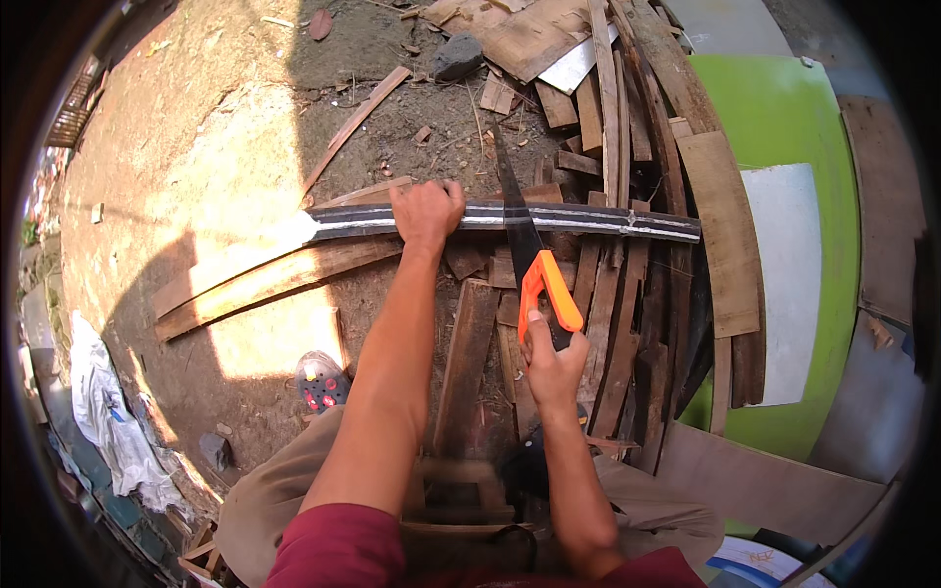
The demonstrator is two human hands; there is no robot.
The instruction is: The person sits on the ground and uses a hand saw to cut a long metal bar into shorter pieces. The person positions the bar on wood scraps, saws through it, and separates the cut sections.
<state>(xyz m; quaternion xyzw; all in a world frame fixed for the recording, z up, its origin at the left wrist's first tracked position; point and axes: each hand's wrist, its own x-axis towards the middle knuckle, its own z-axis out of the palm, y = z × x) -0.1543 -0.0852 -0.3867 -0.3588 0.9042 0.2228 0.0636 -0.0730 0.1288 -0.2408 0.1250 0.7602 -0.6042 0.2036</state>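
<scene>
A long dark plank (pixel 588 218) with white stripes along it lies crosswise in front of me, over other pieces of wood. Gripping this plank left of its middle, my left hand (pixel 427 212) presses down with curled fingers. My right hand (pixel 554 358) is closed round the orange handle of a hand saw (pixel 529 245). The saw's dark blade crosses the plank to the right of my left hand, its tip pointing away from me. Whether the teeth have cut into the wood I cannot tell.
Loose boards (pixel 627 323) are heaped under and right of the plank. A pale timber (pixel 284 284) lies at left on the dirt. Beyond are a dark stone (pixel 457 57) and a thin stick (pixel 355 132). A green panel (pixel 774 118) stands at right; a white sack (pixel 113 412) lies far left.
</scene>
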